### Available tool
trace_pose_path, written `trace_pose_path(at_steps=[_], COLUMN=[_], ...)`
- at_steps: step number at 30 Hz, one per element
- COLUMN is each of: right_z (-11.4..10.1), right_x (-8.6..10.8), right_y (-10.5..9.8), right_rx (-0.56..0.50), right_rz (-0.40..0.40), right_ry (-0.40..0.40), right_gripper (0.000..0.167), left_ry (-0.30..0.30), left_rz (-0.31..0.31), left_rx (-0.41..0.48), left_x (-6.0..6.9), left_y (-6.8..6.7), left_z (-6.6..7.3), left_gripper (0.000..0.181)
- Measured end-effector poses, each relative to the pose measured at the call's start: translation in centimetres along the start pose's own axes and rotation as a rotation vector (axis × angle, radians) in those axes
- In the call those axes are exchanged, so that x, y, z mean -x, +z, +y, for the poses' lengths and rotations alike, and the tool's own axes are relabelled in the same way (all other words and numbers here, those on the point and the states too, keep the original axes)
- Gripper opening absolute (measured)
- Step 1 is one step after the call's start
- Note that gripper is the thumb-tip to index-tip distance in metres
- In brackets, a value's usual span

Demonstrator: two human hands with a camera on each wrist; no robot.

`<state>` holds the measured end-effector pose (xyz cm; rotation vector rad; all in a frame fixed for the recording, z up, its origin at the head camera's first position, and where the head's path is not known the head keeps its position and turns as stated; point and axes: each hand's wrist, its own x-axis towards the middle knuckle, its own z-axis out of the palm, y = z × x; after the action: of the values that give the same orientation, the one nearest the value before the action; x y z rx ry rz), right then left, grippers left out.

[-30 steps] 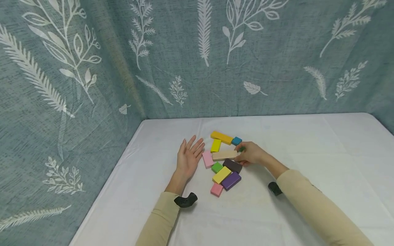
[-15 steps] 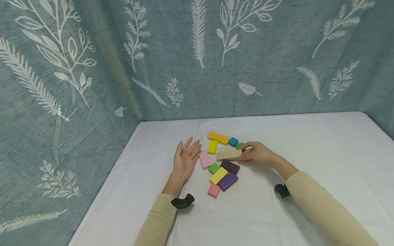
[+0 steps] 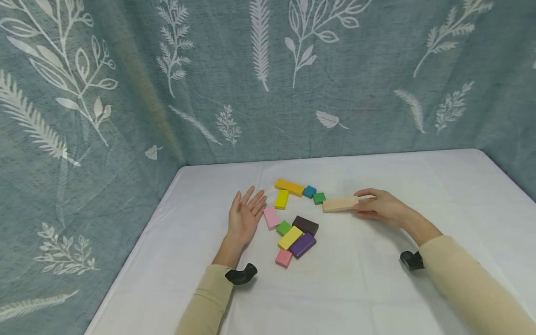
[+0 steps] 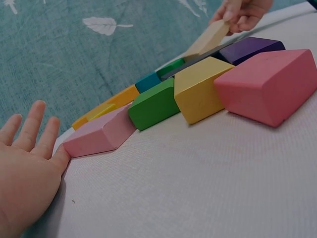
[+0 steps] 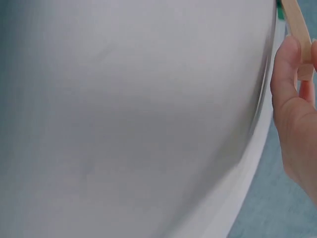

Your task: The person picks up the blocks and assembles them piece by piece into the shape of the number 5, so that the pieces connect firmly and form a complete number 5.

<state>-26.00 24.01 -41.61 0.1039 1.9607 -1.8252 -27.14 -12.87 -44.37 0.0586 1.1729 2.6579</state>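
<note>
My right hand (image 3: 383,207) pinches the right end of a long natural-wood block (image 3: 340,204), whose left end is beside the dark green block (image 3: 319,198). In the right wrist view, thumb and fingers grip the end of that wooden block (image 5: 297,29). My left hand (image 3: 244,216) lies palm up with straight fingers on the table, left of the light pink block (image 3: 271,218). In the left wrist view its little finger is close to the pink block (image 4: 101,134); whether they touch I cannot tell. Nothing is in this hand.
Around the middle lie an orange block (image 3: 289,187), a blue one and two yellow ones. Nearer sit a light green block (image 3: 284,228), a dark brown block (image 3: 305,225), a purple block (image 3: 303,245) and a pink block (image 3: 283,258). A patterned curtain (image 3: 293,116) stands behind the white table.
My right hand has carried the wooden block rightward, out from between the yellow and brown blocks. The dark green block has come into full view. The left hand stays beside the pink block.
</note>
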Motion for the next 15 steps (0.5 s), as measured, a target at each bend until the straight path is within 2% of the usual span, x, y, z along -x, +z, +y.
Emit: trace_pose_path(at_steps=[6,15], right_z=[0.2,0.2], right_x=[0.6,0.5], right_y=[-1.4,-1.5], right_rx=[-0.011,0.004], right_rz=[0.043,0.153], right_ry=[0.009,-0.009], right_gripper=[0.060,0.057], left_ry=[0.000,0.003], left_rz=[-0.006,-0.015], left_rx=[0.000,-0.004], left_x=[0.1,0.1], left_y=[0.1,0.1], left_z=[0.2,0.0], left_gripper=[0.059,0.060])
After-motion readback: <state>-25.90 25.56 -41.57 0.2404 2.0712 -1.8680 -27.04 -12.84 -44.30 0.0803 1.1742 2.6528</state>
